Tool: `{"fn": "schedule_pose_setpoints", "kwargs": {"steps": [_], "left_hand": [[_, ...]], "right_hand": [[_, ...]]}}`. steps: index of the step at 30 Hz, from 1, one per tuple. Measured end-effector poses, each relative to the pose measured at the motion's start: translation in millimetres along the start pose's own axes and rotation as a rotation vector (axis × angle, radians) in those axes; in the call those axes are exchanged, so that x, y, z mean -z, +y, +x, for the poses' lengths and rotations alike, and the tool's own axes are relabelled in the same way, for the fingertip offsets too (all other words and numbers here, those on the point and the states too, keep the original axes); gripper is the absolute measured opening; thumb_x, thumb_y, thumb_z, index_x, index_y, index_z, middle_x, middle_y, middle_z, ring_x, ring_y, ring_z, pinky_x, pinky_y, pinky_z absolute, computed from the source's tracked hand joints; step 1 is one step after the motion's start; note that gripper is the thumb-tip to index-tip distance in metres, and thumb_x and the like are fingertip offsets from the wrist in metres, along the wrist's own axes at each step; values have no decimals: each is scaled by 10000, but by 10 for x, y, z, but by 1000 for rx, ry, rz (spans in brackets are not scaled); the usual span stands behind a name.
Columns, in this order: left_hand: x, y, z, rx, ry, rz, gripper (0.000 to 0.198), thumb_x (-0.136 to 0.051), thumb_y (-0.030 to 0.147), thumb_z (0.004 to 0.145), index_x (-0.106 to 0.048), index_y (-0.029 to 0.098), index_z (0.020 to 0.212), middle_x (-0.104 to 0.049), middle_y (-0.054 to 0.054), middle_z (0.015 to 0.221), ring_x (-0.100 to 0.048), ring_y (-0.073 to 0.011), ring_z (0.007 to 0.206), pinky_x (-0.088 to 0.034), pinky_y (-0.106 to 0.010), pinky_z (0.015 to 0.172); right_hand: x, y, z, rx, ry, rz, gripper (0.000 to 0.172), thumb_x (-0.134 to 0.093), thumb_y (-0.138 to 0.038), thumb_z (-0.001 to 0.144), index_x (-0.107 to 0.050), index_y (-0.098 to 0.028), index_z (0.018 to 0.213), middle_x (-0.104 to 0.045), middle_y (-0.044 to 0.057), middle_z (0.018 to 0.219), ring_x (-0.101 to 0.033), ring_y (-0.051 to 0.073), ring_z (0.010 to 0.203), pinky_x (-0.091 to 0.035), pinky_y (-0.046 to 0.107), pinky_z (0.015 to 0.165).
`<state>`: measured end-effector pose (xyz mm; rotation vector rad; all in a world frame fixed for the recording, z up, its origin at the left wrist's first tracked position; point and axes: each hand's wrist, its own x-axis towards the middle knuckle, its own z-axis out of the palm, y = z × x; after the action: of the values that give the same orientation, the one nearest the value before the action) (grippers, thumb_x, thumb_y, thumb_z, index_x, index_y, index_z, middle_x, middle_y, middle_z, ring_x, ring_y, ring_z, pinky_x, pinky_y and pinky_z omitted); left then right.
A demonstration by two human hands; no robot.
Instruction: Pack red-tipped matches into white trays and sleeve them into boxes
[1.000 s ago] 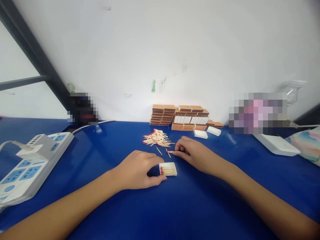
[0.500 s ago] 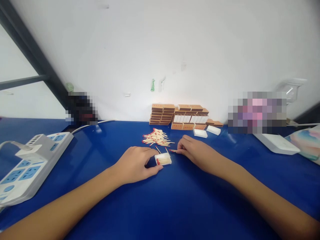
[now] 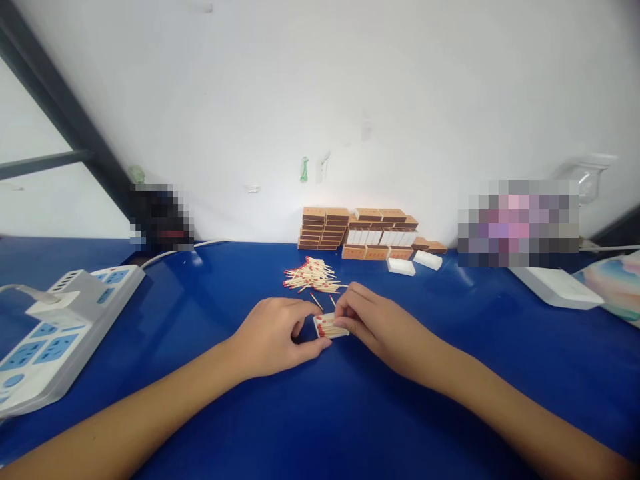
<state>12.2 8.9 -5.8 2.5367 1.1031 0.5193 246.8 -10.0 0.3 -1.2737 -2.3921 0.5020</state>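
Observation:
A small white tray (image 3: pixel 317 328) lies on the blue table with red-tipped matches inside. My left hand (image 3: pixel 280 333) grips the tray's left end between thumb and forefinger. Over its right side, my right hand (image 3: pixel 367 317) is closed in a pinch on matches (image 3: pixel 325 321), whose red heads point left above those in the tray. Just behind the tray is a loose pile of matches (image 3: pixel 313 275). A couple of single matches (image 3: pixel 317 301) lie between pile and tray.
Stacked matchboxes (image 3: pixel 324 229) stand against the wall, beside more boxes (image 3: pixel 383 233). Two white trays (image 3: pixel 401 267) (image 3: pixel 427 260) lie before them. A power strip (image 3: pixel 75 340) is at the left, a white device (image 3: pixel 557 288) at the right.
My right hand has moved left and towards me, bringing its matches from beside the tray to over it. The tray and my left hand have shifted slightly.

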Motion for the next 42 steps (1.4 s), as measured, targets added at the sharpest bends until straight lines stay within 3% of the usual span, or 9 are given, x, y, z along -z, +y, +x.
{"fn": "schedule_pose_setpoints", "kwargs": {"steps": [6, 22, 32, 42], "left_hand": [[-22, -26, 6, -19, 2, 7, 299, -713, 471, 876, -713, 236, 1062, -561, 57, 648, -524, -118, 592, -324, -261, 579], [-20, -14, -9, -64, -1, 35, 299, -695, 458, 899, -695, 236, 1098, -590, 49, 686, -547, -124, 610, -352, -265, 576], [-1, -4, -14, -56, -19, 37, 286, -701, 441, 895, -699, 235, 1093, -602, 45, 699, -543, -129, 609, -343, -264, 575], [-6, -16, -14, -73, -11, 42, 323, -698, 452, 904, -697, 229, 1138, -609, 42, 700, -558, -130, 612, -357, -262, 580]], "right_hand": [[-86, 28, -3, 4, -26, -16, 63, -567, -193, 1021, -577, -195, 958, -614, 45, 1017, -593, 170, 824, -456, 295, 694], [34, 21, -57, 70, -36, -34, 92, -555, -169, 1008, -607, -213, 946, -618, 26, 998, -597, 154, 804, -450, 276, 682], [31, 13, -35, 23, -63, -9, 127, -547, -205, 1022, -642, -211, 937, -643, 26, 948, -614, 167, 806, -456, 295, 717], [7, -3, -16, 12, -6, -7, 142, -596, -185, 983, -653, -192, 854, -637, 12, 853, -577, 144, 736, -408, 265, 648]]}}
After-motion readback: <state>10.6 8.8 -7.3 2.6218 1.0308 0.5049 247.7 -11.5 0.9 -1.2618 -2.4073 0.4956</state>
